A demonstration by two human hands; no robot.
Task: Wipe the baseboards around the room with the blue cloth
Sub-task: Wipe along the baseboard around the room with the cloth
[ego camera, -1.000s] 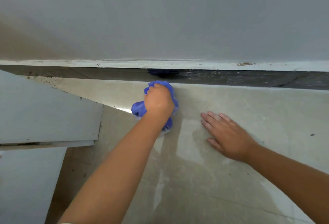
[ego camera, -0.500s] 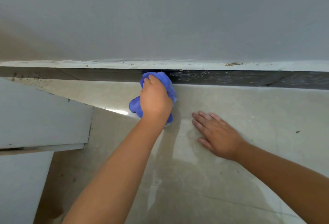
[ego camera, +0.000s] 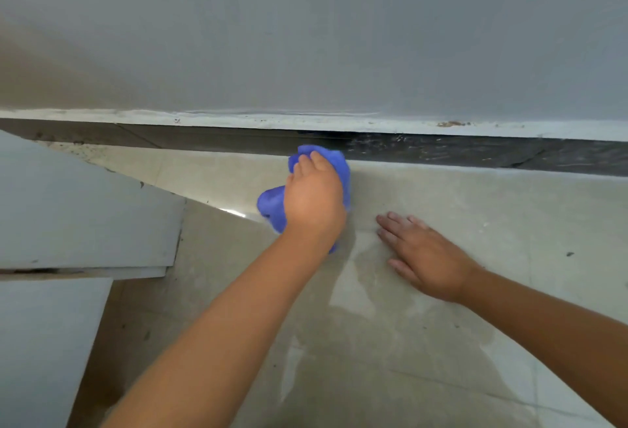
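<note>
head view: the likeliest slip is the bunched blue cloth [ego camera: 341, 164] riding down onto the floor tile [ego camera: 475, 196], so the wipe skips the dark baseboard [ego camera: 441, 152]; the shiny, seemingly damp tile could also let the bracing right hand [ego camera: 426, 256] skid. the left hand [ego camera: 314, 198] is clenched around the cloth, which bulges out ahead of the fingers and to the left, its front edge probably touching the baseboard foot. the right hand lies flat, holding nothing.

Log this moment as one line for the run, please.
left hand grips blue cloth against dark baseboard | right hand flat on floor | wiping underway
</note>
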